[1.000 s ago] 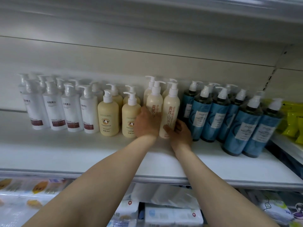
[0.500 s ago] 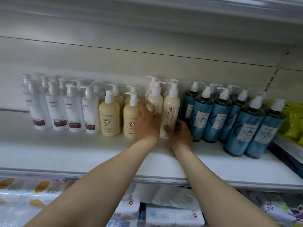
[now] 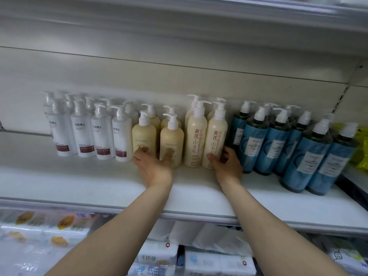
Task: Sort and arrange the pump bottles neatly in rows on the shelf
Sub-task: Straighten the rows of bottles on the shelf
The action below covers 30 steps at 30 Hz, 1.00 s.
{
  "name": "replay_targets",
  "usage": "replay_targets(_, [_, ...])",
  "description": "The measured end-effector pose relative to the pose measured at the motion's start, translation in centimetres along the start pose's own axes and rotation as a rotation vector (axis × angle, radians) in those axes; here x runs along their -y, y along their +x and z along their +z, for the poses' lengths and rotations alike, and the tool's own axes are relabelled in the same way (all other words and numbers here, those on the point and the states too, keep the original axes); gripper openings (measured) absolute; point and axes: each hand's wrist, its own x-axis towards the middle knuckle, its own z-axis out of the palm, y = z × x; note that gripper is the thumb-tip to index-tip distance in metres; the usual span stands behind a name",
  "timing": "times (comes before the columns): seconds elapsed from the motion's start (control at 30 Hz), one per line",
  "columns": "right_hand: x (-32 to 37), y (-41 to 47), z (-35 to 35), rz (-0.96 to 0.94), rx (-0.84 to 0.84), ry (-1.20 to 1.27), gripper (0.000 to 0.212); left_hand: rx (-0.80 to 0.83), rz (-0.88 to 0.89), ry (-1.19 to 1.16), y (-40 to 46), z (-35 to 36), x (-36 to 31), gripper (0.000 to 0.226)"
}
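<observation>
Pump bottles stand in groups on the white shelf: white ones at left, short beige ones in the middle, tall cream ones with red characters, blue ones at right. My left hand is spread with its fingertips touching the fronts of the two front beige bottles. My right hand grips the base of the right front cream bottle, thumb on its front and fingers behind it.
Yellow-green packs lie on the neighbouring shelf at far right. Below the shelf edge, wrapped tissue packs fill the lower level. An upper shelf hangs overhead. The shelf's front strip is bare.
My left hand has left the left cream bottle and moved left onto the two front beige bottles. My right hand stays at the right cream bottle's base.
</observation>
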Motion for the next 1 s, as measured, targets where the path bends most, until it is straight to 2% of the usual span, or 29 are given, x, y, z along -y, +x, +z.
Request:
replay_targets(0.13, [0.0, 0.1, 0.2, -0.007, -0.006, -0.017, 0.063, -0.085, -0.043, 0.029, 1.3, -1.6, 0.8, 0.090])
replay_targets(0.27, [-0.1, 0.0, 0.4, -0.012, -0.019, -0.022, 0.062, 0.018, -0.020, 0.096, 1.4, -1.6, 1.1, 0.115])
replay_targets(0.37, [-0.1, -0.1, 0.4, -0.013, -0.020, -0.025, 0.062, 0.055, 0.007, 0.178, 1.2, -1.3, 1.3, 0.122])
replay_targets(0.5, [0.0, -0.1, 0.4, -0.023, -0.016, -0.019, 0.062, 0.039, 0.027, 0.262, 1.3, -1.0, 1.1, 0.120])
replay_targets(1.0, [0.2, -0.4, 0.5, -0.031, -0.008, -0.046, 0.064, 0.012, 0.092, 0.281, 1.5, -0.6, 1.7, 0.100])
